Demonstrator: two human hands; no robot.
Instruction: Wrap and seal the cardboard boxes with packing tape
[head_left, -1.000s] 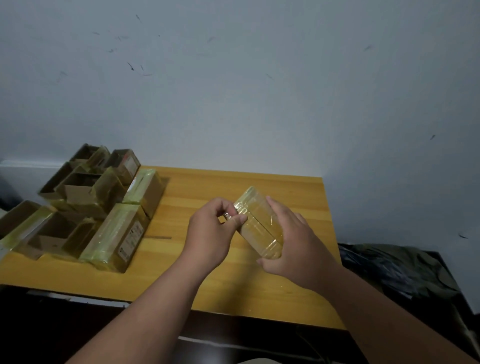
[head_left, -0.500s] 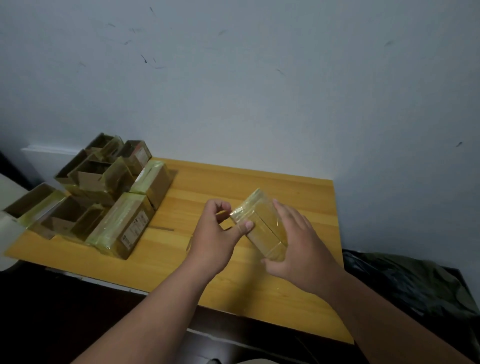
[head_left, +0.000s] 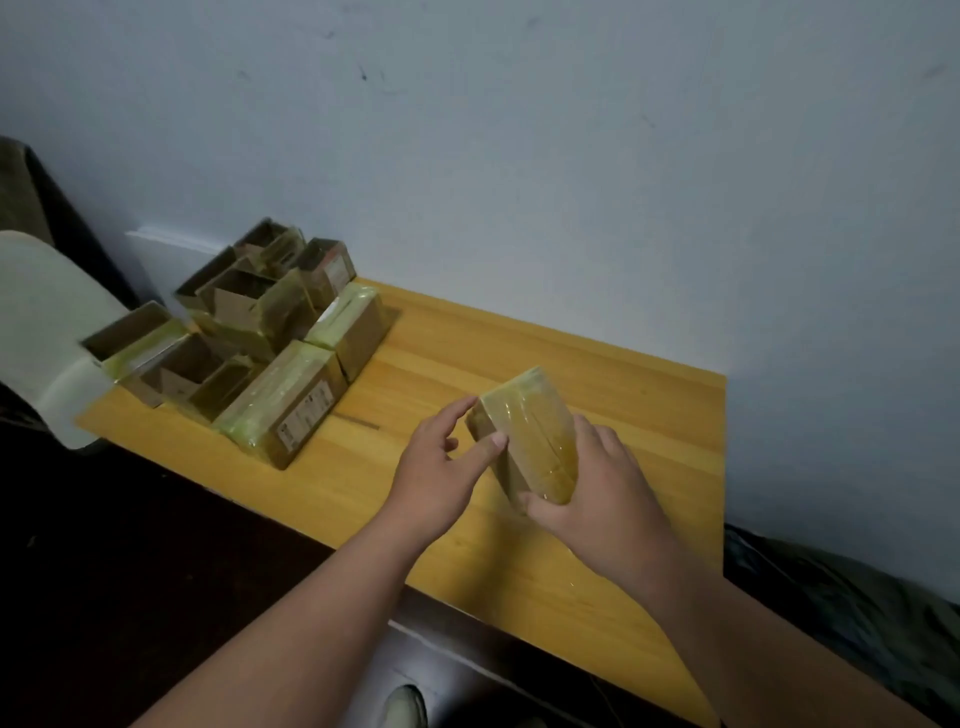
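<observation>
— Currently, status of the work?
— One taped box (head_left: 530, 441) is held over the desk (head_left: 649, 405). The right hand (head_left: 608, 499) has its grip clamped on its lower end; the left hand (head_left: 441, 462) touches its side, fingers straight.
— Outstanding?
— Wrapped boxes (head_left: 296, 405) lie at left; open boxes (head_left: 208, 332) behind evidently await taping.

Honestly can't read a single word here. There's a pale label (head_left: 304, 422) on the side of the nearest wrapped box (head_left: 280, 408) in the pile, and another one (head_left: 336, 270) on a box (head_left: 324, 270) further back by the wall, but the print on both is just too small and blurry.
</observation>
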